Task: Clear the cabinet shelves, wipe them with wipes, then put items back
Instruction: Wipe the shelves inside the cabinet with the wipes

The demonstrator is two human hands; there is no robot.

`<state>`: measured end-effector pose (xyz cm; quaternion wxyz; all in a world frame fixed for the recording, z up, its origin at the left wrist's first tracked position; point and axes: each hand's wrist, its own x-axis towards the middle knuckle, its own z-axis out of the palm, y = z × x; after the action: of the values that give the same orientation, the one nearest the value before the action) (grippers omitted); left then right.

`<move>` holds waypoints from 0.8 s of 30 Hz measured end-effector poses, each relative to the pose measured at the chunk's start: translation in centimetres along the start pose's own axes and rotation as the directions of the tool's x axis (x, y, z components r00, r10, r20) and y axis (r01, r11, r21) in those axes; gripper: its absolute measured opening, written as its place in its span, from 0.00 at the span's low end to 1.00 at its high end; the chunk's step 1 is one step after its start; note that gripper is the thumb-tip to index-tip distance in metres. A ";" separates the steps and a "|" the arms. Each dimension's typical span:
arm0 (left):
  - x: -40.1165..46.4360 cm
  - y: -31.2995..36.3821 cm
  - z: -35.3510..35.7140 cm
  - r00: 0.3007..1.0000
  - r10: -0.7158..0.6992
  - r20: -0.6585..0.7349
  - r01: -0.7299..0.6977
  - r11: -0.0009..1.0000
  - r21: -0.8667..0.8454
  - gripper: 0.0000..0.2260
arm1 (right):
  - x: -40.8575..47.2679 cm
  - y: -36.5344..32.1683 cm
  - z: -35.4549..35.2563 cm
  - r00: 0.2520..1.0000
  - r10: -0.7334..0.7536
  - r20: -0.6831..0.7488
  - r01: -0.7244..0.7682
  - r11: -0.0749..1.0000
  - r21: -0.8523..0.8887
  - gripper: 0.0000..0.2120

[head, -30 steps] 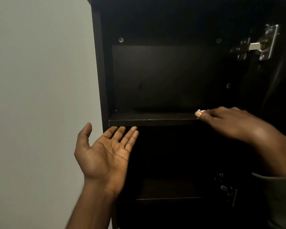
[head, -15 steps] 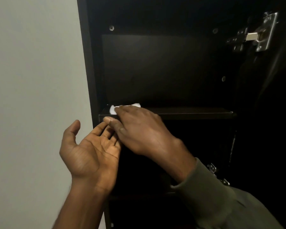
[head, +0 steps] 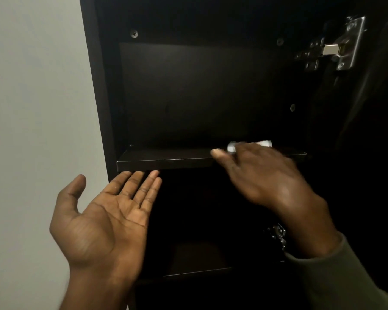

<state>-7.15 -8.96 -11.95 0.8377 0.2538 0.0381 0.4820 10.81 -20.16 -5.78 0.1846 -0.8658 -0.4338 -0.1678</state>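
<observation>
Right hand (head: 262,175) on wipe (head: 249,145), shelf (head: 166,158)

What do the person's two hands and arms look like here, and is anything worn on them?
Both hands are bare: no gloves, rings or watch show. The left hand leads to a forearm that is bare as far as the frame shows. The right hand is blurred; at its wrist begins a long grey-green sleeve of soft cloth with a plain cuff.
</observation>
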 end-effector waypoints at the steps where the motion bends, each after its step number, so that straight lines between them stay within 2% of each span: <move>1: 0.4 0.1 -0.3 1.000 0.000 0.019 0.000 1.000 -0.002 0.28 | 0.3 -1.9 0.5 0.998 -0.062 -0.006 0.063 0.998 0.030 0.36; 2: 0.6 0.1 -0.6 0.999 -0.003 0.040 0.003 1.000 -0.007 0.27 | 0.7 -4.2 1.1 0.991 -0.137 -0.003 0.136 0.989 0.054 0.36; 4: 1.5 0.4 -1.1 1.000 0.008 -0.020 -0.008 1.000 -0.002 0.30 | 1.2 -9.0 2.1 0.954 -0.298 0.033 0.294 0.952 0.084 0.36; 5: 1.7 0.5 -1.4 0.999 -0.038 -0.007 0.038 0.999 -0.010 0.32 | 1.4 -11.1 2.4 0.931 -0.361 0.062 0.354 0.930 0.099 0.36; 6: 1.7 0.1 -2.3 0.997 -0.068 -0.041 0.071 0.995 0.075 0.35 | 1.7 -12.6 2.6 0.909 -0.407 0.090 0.396 0.911 0.112 0.36; 8: 2.0 0.5 -4.3 0.994 -0.086 0.070 0.076 0.988 0.138 0.38 | 2.7 -13.5 2.3 0.882 -0.453 0.134 0.438 0.890 0.127 0.36; 9: 2.3 0.8 -4.4 0.997 -0.039 0.067 0.025 0.981 0.194 0.39 | 3.2 -13.2 2.1 0.880 -0.451 0.152 0.432 0.891 0.140 0.36; 10: 2.9 0.5 -4.4 0.997 -0.050 0.055 0.041 0.987 0.157 0.40 | 3.6 -12.4 1.8 0.881 -0.442 0.171 0.419 0.895 0.153 0.35; 11: 4.2 0.8 -4.6 0.995 -0.092 0.038 0.091 0.995 0.043 0.37 | 3.8 -11.2 1.4 0.887 -0.423 0.185 0.399 0.904 0.156 0.34; 13: 4.7 0.9 -4.6 0.992 -0.088 0.093 0.101 0.983 -0.152 0.26 | 3.9 -8.0 0.7 0.916 -0.352 0.195 0.335 0.935 0.115 0.31; 15: 5.6 0.6 -5.2 0.991 -0.077 0.112 0.098 0.976 -0.193 0.22 | 3.7 -4.1 -0.2 0.954 -0.217 0.205 0.214 0.976 0.036 0.29; 17: 6.2 0.5 -5.4 0.992 -0.114 0.057 0.125 0.961 -0.246 0.21 | 3.4 -0.3 -1.2 0.982 -0.009 0.191 0.022 0.998 -0.066 0.34; 20: 6.5 0.5 -5.5 0.989 -0.099 0.107 0.119 0.971 -0.209 0.21 | 3.1 2.7 -2.0 0.961 0.186 0.205 -0.156 0.976 -0.153 0.39; 24: 6.6 0.3 -5.6 0.988 -0.096 0.118 0.114 0.981 -0.156 0.22 | 2.8 2.9 -1.9 0.960 0.201 0.193 -0.178 0.975 -0.131 0.42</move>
<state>-5.60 -1.16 -15.43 0.8807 0.2088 -0.0340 0.4239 14.57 -20.71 -3.39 0.1050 -0.9250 -0.3555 -0.0835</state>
